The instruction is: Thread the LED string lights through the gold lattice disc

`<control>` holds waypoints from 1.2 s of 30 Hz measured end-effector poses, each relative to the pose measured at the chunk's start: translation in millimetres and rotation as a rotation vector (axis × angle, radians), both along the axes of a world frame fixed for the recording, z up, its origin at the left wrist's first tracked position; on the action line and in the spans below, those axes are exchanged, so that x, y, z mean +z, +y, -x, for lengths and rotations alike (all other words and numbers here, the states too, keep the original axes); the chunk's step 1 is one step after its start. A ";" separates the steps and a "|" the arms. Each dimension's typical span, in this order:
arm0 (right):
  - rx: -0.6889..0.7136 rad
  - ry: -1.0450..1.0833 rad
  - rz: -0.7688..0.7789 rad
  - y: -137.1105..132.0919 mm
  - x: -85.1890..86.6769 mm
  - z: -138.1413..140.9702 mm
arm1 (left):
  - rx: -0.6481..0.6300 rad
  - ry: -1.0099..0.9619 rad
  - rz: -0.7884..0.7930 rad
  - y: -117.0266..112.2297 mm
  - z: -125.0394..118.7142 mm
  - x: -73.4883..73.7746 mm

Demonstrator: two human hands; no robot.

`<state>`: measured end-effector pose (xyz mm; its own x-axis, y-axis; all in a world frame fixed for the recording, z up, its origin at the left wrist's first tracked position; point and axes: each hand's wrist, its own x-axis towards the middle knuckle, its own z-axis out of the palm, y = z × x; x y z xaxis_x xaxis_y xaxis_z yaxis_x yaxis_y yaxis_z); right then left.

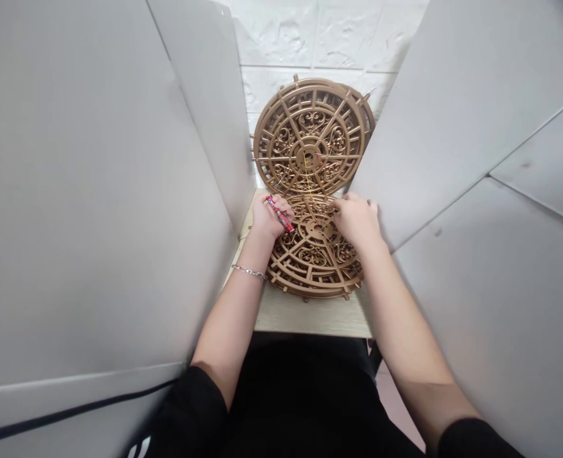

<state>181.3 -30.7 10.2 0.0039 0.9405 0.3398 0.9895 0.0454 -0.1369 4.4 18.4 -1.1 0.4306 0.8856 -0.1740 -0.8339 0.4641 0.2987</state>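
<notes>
My left hand is closed around a slim red battery, perhaps two end to end, tilted across the fingers. It rests over the left side of the lower gold openwork disc, which has scrollwork, spokes and a round hub and lies on a pale wooden surface. Over the disc's right side, my right hand has its fingers bent together in a pinch; what is between the fingertips is hidden. A thin yellow wire runs from the hub of the upper gold disc down towards the lower one.
Behind the discs stands a white brick-patterned wall. Tall grey-white panels close in on the left and right. The pale wooden surface ends just before my body. A black cable crosses the lower left.
</notes>
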 end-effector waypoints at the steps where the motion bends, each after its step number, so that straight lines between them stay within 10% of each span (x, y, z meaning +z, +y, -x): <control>1: 0.013 -0.022 0.003 1.2 -2.0 2.2 | 0.003 0.003 -0.003 -0.2 0.3 0.5; 22: -0.055 0.513 0.229 21.6 -17.1 0.4 | 0.019 0.016 -0.032 -2.7 0.2 2.7; 36: -0.096 0.864 -0.373 10.5 7.5 -29.4 | 0.036 0.021 -0.033 -3.1 1.9 3.1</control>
